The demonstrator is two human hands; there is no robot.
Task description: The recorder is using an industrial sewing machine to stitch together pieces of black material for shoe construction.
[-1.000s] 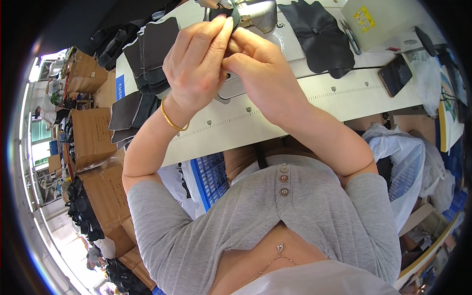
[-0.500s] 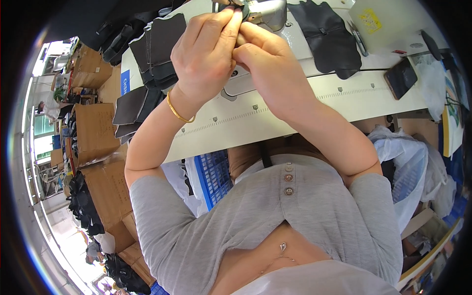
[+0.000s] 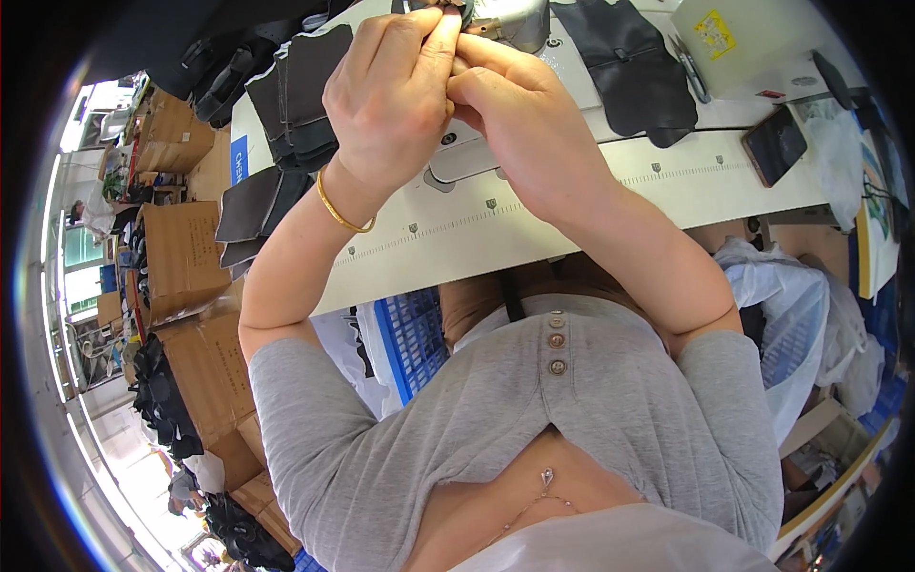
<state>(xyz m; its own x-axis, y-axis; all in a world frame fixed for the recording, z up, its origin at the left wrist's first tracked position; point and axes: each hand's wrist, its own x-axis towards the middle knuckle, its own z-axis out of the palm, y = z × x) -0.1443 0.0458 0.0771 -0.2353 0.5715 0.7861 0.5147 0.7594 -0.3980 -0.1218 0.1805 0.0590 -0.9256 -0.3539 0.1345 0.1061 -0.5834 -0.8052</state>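
Note:
At the far edge of the white sewing table (image 3: 400,257), my left hand (image 3: 391,110) and my right hand (image 3: 534,124) meet in front of the sewing machine's metal head (image 3: 515,24). The left fingers point forward, pressed together close to the needle area. My right hand is closed, its thumb and curled forefinger pinching beside the left fingertips. A bit of dark material shows at the fingertips; the rest of what they grip is hidden by the fingers. Stacked dark leather-like pieces (image 3: 303,95) lie left of my left hand. Right of the machine head lies a black piece with a small strap (image 3: 629,71).
Metal tweezers (image 3: 691,71) and a phone (image 3: 774,148) lie on the right of the table, near the white machine body (image 3: 753,48). Below the table are a blue plastic basket (image 3: 410,348) and plastic bags (image 3: 786,305). Cardboard boxes (image 3: 181,257) stand at the left.
Both hands stay together at the machine and shift very slightly forward with the fingertips. The whole view has moved a little; the pieces on the table lie as before.

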